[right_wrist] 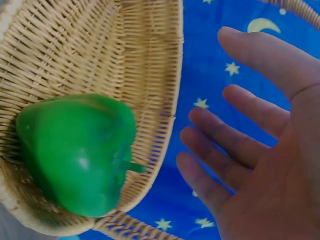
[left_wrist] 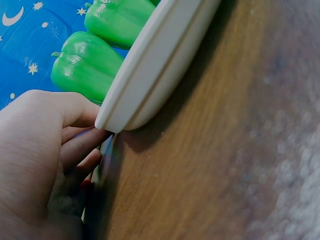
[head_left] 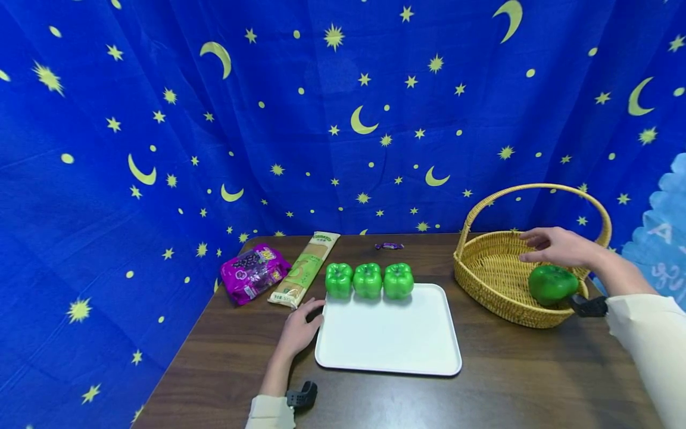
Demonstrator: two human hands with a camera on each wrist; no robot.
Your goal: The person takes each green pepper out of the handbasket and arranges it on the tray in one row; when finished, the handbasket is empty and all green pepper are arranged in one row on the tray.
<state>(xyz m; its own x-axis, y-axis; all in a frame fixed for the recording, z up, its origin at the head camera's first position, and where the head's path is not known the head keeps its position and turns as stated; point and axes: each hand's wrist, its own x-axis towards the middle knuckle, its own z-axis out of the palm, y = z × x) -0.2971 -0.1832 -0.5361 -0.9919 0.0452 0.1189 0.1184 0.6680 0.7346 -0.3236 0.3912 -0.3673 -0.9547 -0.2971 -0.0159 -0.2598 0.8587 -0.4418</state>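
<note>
My left hand (head_left: 301, 329) is at the left edge of a white tray (head_left: 388, 339). In the left wrist view its thumb and a finger pinch the tray's rim near a corner. Three green bell peppers (head_left: 367, 280) stand in a row along the tray's far side. On the right, my right hand (head_left: 563, 246) hovers over a wicker basket (head_left: 485, 286), fingers spread and holding nothing. Inside the basket, at its right end, lies another green bell pepper (right_wrist: 80, 152), apart from the hand.
Left of the tray lie a purple snack bag (head_left: 254, 274) and a long pack of noodles (head_left: 305, 271). A small purple wrapped candy (head_left: 389, 245) is near the table's back edge. A blue star-and-moon curtain (head_left: 343, 119) hangs behind the wooden table (head_left: 225, 357).
</note>
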